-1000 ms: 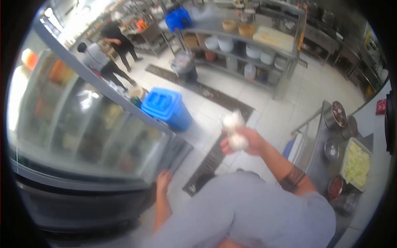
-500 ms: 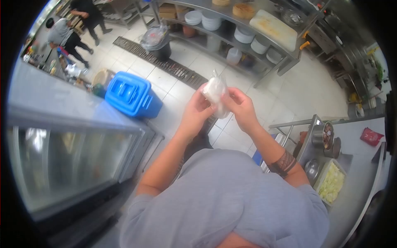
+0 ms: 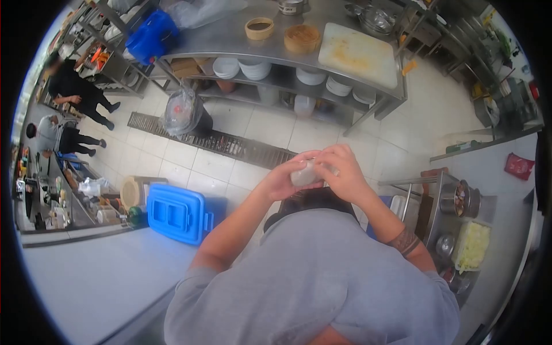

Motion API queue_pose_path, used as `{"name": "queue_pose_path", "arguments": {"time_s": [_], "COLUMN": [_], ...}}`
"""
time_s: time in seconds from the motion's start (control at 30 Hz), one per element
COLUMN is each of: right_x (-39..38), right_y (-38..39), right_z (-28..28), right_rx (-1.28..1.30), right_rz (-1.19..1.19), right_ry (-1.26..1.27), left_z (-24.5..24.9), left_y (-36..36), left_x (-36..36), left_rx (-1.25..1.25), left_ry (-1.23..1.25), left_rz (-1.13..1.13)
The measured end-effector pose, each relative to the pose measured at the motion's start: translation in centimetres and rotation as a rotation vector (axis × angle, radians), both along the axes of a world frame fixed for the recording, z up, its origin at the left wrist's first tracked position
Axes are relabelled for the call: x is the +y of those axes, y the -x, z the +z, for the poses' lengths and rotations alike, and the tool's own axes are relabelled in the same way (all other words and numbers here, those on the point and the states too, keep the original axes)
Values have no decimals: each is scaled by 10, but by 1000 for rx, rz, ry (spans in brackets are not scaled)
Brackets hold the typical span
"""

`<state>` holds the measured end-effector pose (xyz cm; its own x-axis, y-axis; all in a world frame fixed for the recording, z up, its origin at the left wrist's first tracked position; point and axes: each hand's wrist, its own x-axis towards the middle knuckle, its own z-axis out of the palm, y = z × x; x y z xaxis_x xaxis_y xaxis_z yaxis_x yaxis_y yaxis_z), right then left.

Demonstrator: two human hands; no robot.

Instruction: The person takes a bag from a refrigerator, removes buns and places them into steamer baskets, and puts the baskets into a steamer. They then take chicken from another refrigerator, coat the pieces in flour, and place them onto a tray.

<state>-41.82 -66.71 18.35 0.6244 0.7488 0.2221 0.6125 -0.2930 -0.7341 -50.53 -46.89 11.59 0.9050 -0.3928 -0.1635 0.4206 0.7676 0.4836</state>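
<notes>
In front of my chest both hands hold a small, whitish bundle in clear plastic [image 3: 303, 175]. What is inside the plastic cannot be made out. My left hand [image 3: 281, 180] is curled around the bundle from the left and below. From the right, my right hand [image 3: 346, 173] closes over it, with thumb and fingers bent at its upper right side. Parts of the bundle are hidden behind the fingers.
A steel table [image 3: 230, 35] with a white cutting board [image 3: 359, 56] stands ahead. A lined trash bin [image 3: 183, 113] is by the floor drain [image 3: 230, 145]. Left is a blue lidded container [image 3: 175, 214]; right, a tray of chopped greens [image 3: 472, 246]. Two people stand far left.
My hands and the bundle have come down closer to my body, and the right fingers now fold over it. The camera view has tilted up, showing more of the table ahead.
</notes>
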Motion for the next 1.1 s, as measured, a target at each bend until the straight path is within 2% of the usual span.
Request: {"name": "queue_pose_path", "arguments": {"time_s": [0.03, 0.07, 0.13, 0.23, 0.27, 0.33, 0.37, 0.43, 0.47, 0.5, 0.53, 0.6, 0.63, 0.67, 0.7, 0.73, 0.77, 0.8, 0.87, 0.93, 1.03, 1.07, 1.1], "right_x": [4, 8, 22, 49, 61, 88, 101, 126, 138, 150, 159, 176, 183, 192, 201, 208, 214, 223, 242, 262, 290, 299, 310], "right_y": [-15, -28, -55, -113, -133, -176, -198, -241, -267, -290, -308, -340, -348, -359, -367, -372, -377, -382, -393, -403, -410, -411, -412], "right_z": [-10, -16, -24, -35, -36, -35, -32, -28, -27, -23, -19, 2, 0, 0, 1, 2, 1, -4, -21, -30, -37, -37, -37], "right_rx": [79, 90, 83, 168, 176, 226, 229, 444, 449, 483, 524, 620, 603, 576, 578, 530, 484, 490, 355, 306, 363, 564, 758], "right_rz": [-21, -21, -173, -79, -68, -6, 4, 168, 181, 325, 471, 575, 602, 626, 635, 574, 506, 495, 448, 426, 319, 198, 71], "right_ry": [-32, -33, -47, -178, -199, -187, -196, -67, -70, 1, 79, 121, 86, 43, 53, 112, 168, 170, 153, 160, 59, 1, -65], "left_z": [-6, -13, -16, -12, -9, -1, 3, 16, 21, 38, 38, 33, 44, 46, 47, 45, 25, 22, 15, 6, 5, 6, 7], "left_y": [-15, -30, -60, -103, -117, -148, -162, -188, -200, -213, -224, -245, -257, -268, -278, -288, -297, -309, -335, -354, -384, -395, -408], "left_x": [6, 12, 24, 43, 53, 72, 86, 108, 119, 129, 143, 167, 169, 174, 180, 187, 196, 203, 217, 234, 267, 276, 286], "left_rx": [-55, -44, -44, 79, 84, 98, 36, 23, 16, 179, 205, 69, 67, 70, 36, 4, -38, -37, 146, 147, 108, 102, 71], "left_ry": [-101, -102, -135, -65, -88, 26, -38, -104, -160, -64, -54, -266, -408, -398, -575, -754, -803, -798, -586, -564, -560, -544, -634], "left_rz": [1, 0, 64, 209, 220, 353, 325, 311, 288, 261, 276, 126, 173, 189, 261, 324, 377, 365, 359, 367, 373, 352, 375]}}
